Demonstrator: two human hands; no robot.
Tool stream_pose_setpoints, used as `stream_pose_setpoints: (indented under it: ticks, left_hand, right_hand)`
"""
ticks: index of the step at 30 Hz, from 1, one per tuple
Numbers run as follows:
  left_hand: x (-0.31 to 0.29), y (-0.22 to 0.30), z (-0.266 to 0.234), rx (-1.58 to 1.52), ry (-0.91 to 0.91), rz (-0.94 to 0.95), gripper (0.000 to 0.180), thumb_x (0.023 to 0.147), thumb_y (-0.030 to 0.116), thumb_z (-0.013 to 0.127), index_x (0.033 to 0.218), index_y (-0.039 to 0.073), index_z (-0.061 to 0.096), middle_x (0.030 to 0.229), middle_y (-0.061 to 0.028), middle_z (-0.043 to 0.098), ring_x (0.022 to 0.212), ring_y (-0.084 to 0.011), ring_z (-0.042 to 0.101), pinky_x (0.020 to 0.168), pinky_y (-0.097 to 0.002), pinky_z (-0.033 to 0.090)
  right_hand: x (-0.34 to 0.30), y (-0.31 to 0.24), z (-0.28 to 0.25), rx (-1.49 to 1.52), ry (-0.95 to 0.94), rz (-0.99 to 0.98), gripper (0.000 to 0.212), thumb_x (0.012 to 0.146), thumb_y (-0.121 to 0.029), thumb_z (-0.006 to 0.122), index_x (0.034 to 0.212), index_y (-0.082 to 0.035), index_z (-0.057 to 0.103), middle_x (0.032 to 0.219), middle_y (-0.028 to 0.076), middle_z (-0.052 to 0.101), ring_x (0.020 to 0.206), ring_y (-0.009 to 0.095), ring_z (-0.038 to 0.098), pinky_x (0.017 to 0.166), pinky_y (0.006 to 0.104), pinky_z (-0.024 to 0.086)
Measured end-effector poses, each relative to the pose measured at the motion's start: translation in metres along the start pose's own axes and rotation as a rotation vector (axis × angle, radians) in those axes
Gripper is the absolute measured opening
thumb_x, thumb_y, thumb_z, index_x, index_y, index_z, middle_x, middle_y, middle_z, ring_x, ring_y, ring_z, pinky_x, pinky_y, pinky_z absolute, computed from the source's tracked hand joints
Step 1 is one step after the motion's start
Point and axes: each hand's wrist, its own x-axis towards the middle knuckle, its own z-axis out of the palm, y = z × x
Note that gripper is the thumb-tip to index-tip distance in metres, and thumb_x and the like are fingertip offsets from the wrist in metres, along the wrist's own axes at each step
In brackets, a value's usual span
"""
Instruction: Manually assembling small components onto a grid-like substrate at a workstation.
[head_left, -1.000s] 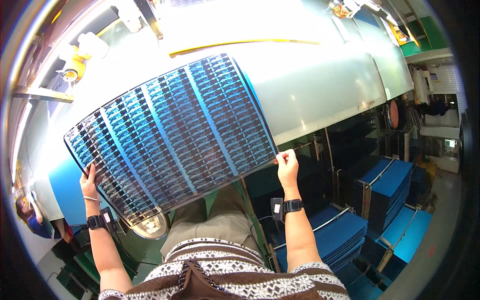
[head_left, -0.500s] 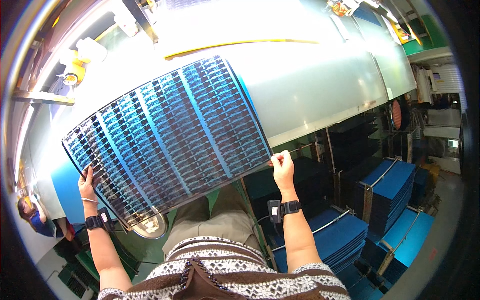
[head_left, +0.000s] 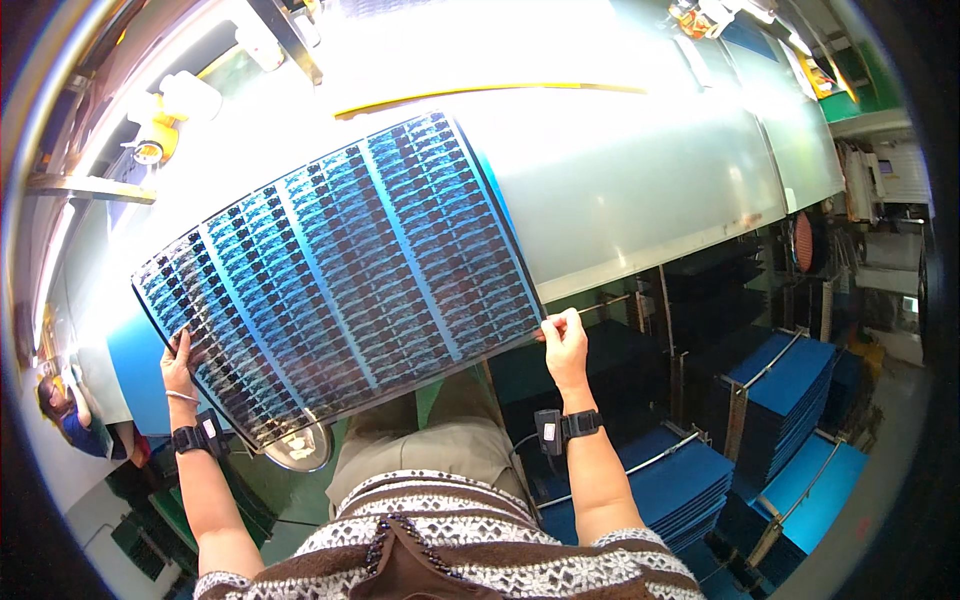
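Note:
A large, thin film sheet (head_left: 340, 270) with rows of dark repeated patterns and clear bluish strips is stretched between my hands, tilted in front of my body. Gripping its left edge, my left hand (head_left: 178, 368) has the thumb on top; the other fingers are hidden behind. At the near right corner, my right hand (head_left: 565, 345) pinches the sheet between thumb and fingers. Blue shows through and behind the sheet's right edge. Its far part overlaps the bright worktable (head_left: 630, 200); the near edge hangs over my lap.
A yellow strip (head_left: 490, 92) lies across the lit table. Racks with stacked blue panels (head_left: 785, 375) stand below at right. A round stool (head_left: 305, 452) is under the sheet's near left corner. Another person (head_left: 75, 415) works at far left. White and yellow bottles (head_left: 188, 97) stand at back left.
The view has shifted slightly, and the sheet with my left hand sits a little farther right in it. My grip on both edges looks the same.

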Motion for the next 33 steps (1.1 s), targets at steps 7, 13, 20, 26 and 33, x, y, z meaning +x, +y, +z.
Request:
stream_pose_setpoints:
  ticks: [7, 13, 20, 26, 33]
  left_hand:
    - [0.025, 0.001, 0.018, -0.087, -0.242, -0.587, 0.045, 0.083, 0.042, 0.069, 0.11, 0.008, 0.06, 0.1, -0.0047, 0.065, 0.088, -0.0197, 0.064, 0.075, -0.0352, 0.053]
    - [0.098, -0.019, 0.014, -0.001, -0.16, -0.37, 0.041, 0.077, 0.048, 0.073, 0.074, 0.01, 0.06, 0.067, -0.0036, 0.062, 0.055, -0.0113, 0.057, 0.051, -0.0232, 0.046]
    - [0.121, -0.034, 0.061, 0.636, 0.207, 0.106, 0.042, 0.075, 0.037, 0.075, 0.095, 0.007, 0.054, 0.071, -0.0122, 0.061, 0.072, -0.0269, 0.062, 0.07, -0.0384, 0.05]
    - [0.102, 0.019, 0.067, 0.868, 0.004, 0.088, 0.068, 0.089, 0.036, 0.058, 0.145, 0.041, 0.019, 0.099, -0.0256, 0.064, 0.093, -0.0421, 0.062, 0.083, -0.0472, 0.049]
    - [0.112, 0.018, 0.068, 0.97, -0.061, 0.071, 0.064, 0.091, 0.035, 0.055, 0.145, 0.038, 0.022, 0.098, -0.0203, 0.066, 0.094, -0.0374, 0.063, 0.081, -0.0449, 0.049]
  right_hand:
    - [0.004, -0.001, -0.005, 0.062, 0.018, 0.081, 0.013, 0.086, 0.001, 0.056, 0.098, -0.002, 0.051, 0.085, 0.004, 0.054, 0.076, 0.013, 0.057, 0.069, 0.0265, 0.051]
    - [0.002, -0.002, -0.009, -0.07, -0.026, 0.022, 0.023, 0.086, 0.004, 0.049, 0.108, -0.002, 0.052, 0.078, 0.001, 0.054, 0.067, 0.009, 0.052, 0.062, 0.0228, 0.044]
    - [-0.002, -0.002, -0.012, -0.128, 0.038, 0.117, 0.027, 0.086, 0.005, 0.047, 0.113, 0.0, 0.052, 0.075, 0.002, 0.053, 0.062, 0.009, 0.051, 0.058, 0.0218, 0.044]
    - [-0.002, 0.005, -0.018, -0.184, 0.072, 0.162, 0.027, 0.089, 0.002, 0.048, 0.116, 0.0, 0.051, 0.076, 0.0, 0.051, 0.063, 0.007, 0.05, 0.056, 0.0202, 0.042]
    - [0.0, 0.01, -0.019, -0.176, 0.081, 0.172, 0.026, 0.088, 0.001, 0.048, 0.114, 0.0, 0.052, 0.076, 0.0, 0.052, 0.062, 0.007, 0.05, 0.055, 0.0201, 0.042]
